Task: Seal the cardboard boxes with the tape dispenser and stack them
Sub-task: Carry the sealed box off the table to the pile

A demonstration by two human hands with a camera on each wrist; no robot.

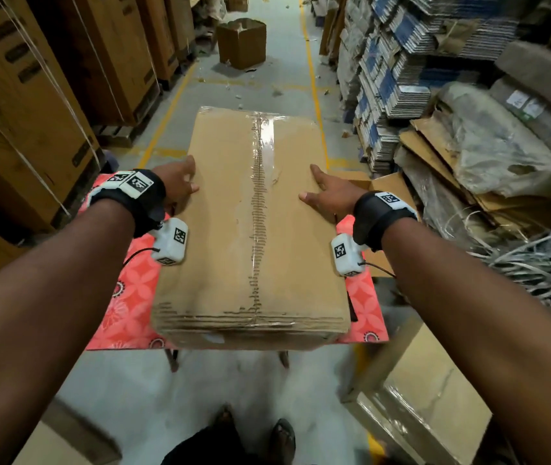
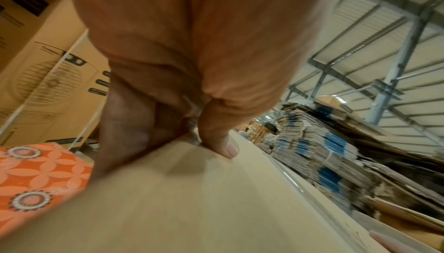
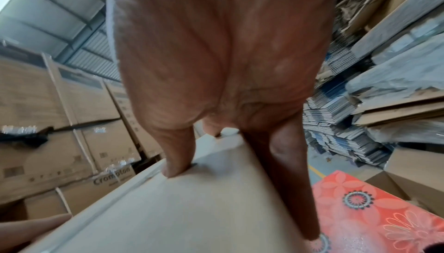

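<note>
The cardboard box [image 1: 250, 226] lies on the red-patterned table [image 1: 126, 297], seam taped (dispenser not visible). Left hand [image 1: 176, 182] and right hand [image 1: 329, 193] clasp its side edges, thumbs on top; stacking appears to remain.

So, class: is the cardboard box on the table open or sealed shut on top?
Sealed shut. The cardboard box has its top flaps closed flat, with a strip of clear tape running along the centre seam.
</note>
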